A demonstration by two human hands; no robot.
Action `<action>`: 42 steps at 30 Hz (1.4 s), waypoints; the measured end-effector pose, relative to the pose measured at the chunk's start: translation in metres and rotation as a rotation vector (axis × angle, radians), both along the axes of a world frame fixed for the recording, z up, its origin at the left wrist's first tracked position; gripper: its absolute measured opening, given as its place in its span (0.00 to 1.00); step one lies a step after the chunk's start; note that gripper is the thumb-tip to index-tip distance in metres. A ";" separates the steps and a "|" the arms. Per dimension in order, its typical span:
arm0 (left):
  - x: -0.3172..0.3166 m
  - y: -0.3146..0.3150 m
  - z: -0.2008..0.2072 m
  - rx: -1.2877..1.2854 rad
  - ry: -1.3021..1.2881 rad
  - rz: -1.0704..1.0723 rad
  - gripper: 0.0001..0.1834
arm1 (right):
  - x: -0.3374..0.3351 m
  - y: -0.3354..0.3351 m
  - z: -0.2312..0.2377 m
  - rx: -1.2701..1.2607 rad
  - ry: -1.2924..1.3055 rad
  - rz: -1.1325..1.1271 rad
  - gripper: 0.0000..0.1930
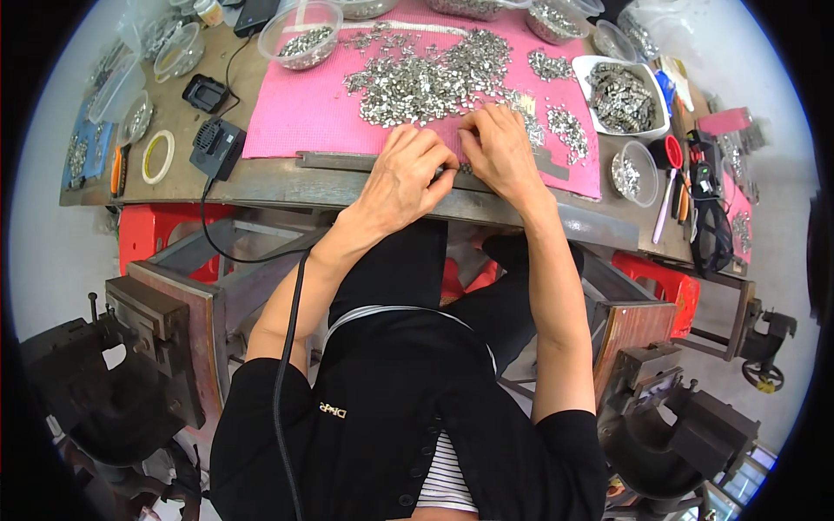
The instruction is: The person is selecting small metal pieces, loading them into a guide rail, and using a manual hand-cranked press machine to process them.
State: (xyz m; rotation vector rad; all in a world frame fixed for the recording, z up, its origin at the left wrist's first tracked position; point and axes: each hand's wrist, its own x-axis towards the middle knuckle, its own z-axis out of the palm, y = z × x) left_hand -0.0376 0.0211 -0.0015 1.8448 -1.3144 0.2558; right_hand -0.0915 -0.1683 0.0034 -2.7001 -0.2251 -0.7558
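Observation:
My left hand [404, 174] is at the near edge of the table, with its fingers curled and thumb and forefinger pinched together. Close on its right, my right hand [502, 152] is bent the same way, fingertips pointing down and inward. Whatever the fingertips hold is hidden or too small to name. Beneath the hands runs a long grey metal bar [339, 161] along the table's front edge. Just beyond them, a large heap of small silvery metal pieces [417, 87] spreads over a pink mat [287, 117]. A smaller scatter of metal pieces [566, 135] lies right of my right hand.
Right of the mat stand a white tray [577, 71] of metal parts, a round clear tub [650, 187] and a red-headed tool [667, 165]. Left are a black adapter [217, 146], a tape roll [157, 157] and a clear bowl [269, 43]. A black cable [282, 373] crosses my left arm.

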 end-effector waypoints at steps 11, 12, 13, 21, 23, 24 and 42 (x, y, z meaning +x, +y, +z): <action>0.007 0.012 -0.001 -0.029 0.044 0.168 0.14 | -0.047 0.015 0.010 0.204 0.101 0.095 0.08; 0.008 0.012 0.000 0.046 -0.021 0.271 0.16 | -0.047 0.017 0.010 0.164 0.083 0.092 0.09; 0.009 0.013 0.001 0.121 -0.087 0.375 0.17 | -0.048 0.017 0.010 0.165 0.083 0.092 0.09; -0.006 0.011 -0.001 0.309 -0.105 0.238 0.28 | -0.050 0.013 0.005 0.285 0.000 0.074 0.08; -0.009 0.007 0.002 0.298 -0.082 0.188 0.29 | -0.051 0.012 0.004 0.285 -0.010 0.063 0.08; -0.012 0.006 0.004 0.294 -0.074 0.163 0.29 | -0.052 0.012 0.004 0.286 -0.019 0.051 0.08; 0.037 0.019 0.000 0.155 -0.013 0.417 0.05 | -0.008 0.013 0.003 0.184 0.042 -0.047 0.05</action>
